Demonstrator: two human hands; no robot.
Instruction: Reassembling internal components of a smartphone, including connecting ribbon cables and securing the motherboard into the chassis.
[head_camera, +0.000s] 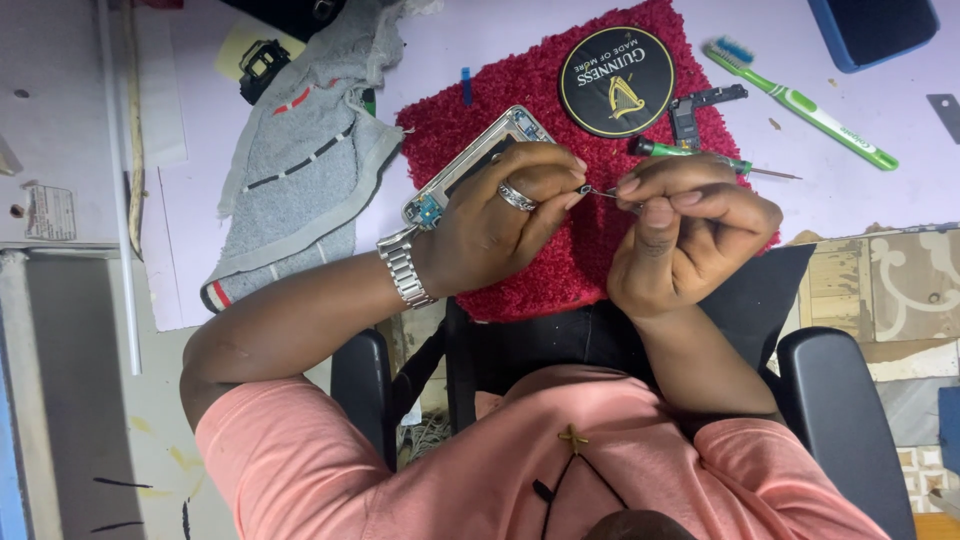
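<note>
A green-and-white toothbrush (800, 97) lies on the pale lilac table (450, 40), well right of the round black coaster (616, 81) resting on the red shaggy mat (545, 262); a grey knitted cloth (300, 160) lies left of the mat; a blue tray (872, 30) sits at the top right corner.

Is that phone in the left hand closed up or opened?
Opened: the phone frame in the left hand shows bare circuit parts, no cover.

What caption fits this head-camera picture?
Left hand grips a phone frame while right hand works tweezers above a red mat.
</note>
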